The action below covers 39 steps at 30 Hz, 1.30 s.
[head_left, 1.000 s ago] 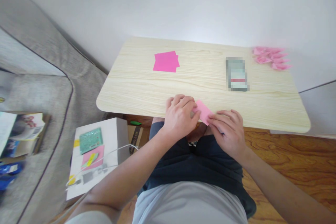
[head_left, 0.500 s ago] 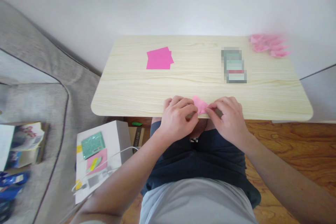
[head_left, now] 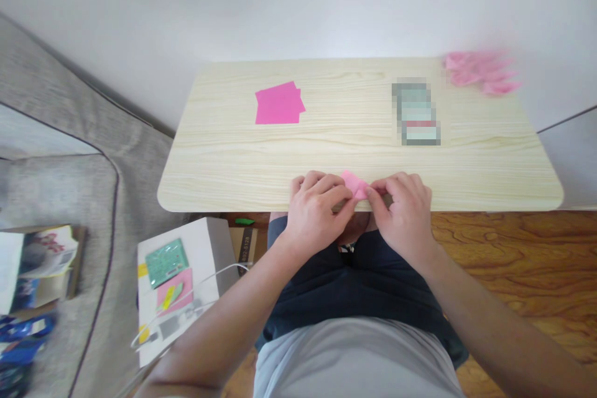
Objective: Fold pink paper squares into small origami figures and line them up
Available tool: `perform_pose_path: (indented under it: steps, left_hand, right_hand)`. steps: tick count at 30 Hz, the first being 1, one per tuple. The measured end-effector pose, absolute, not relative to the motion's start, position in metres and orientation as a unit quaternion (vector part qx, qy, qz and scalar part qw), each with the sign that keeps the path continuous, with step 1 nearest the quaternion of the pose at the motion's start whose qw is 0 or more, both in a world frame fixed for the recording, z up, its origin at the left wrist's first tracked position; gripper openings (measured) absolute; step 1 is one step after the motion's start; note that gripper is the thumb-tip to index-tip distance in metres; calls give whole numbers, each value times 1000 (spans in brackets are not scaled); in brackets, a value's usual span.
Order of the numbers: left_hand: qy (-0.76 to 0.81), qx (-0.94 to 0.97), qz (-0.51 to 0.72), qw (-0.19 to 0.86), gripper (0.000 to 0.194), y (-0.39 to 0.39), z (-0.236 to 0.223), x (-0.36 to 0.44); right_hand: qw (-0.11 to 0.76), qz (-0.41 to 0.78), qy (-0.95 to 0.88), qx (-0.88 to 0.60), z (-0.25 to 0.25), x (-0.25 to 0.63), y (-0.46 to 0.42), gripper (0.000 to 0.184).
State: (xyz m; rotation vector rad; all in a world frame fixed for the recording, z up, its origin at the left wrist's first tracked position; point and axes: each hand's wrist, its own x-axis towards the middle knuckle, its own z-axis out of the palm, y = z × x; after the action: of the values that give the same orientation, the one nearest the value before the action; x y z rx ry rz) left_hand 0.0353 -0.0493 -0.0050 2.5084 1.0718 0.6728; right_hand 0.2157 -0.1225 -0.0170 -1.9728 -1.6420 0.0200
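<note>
A small piece of folded pink paper lies at the near edge of the light wooden table. My left hand pinches its left side between thumb and index finger. On the other side, my right hand grips the paper's right corner with thumb and fingertips. Part of the paper is hidden by my fingers. Farther back on the left, a few flat magenta paper sheets overlap. Several folded pink paper pieces sit blurred at the far right corner.
A pixelated, phone-like rectangle lies on the table's right half. Left of my legs stands a white box with a green packet and a white cable. A grey sofa runs along the left; a wall stands behind the table.
The pink paper's right part now looks more folded over between my fingers. Both hands stay in nearly the same place, while the view has shifted slightly.
</note>
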Motion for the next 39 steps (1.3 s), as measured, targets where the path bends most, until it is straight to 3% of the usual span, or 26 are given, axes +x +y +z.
perform_pose_path:
  steps: [23, 29, 39]
  left_hand:
    - [384, 876, 244, 158, 25, -50, -4, 38]
    - [386, 877, 237, 159, 21, -50, -4, 37]
    - [386, 877, 228, 175, 14, -51, -1, 35]
  right_hand:
    - [313, 24, -607, -730, -15, 223, -121, 12]
    - [329, 49, -610, -719, -14, 226, -123, 3]
    - [335, 74, -658, -671, -13, 238, -131, 12]
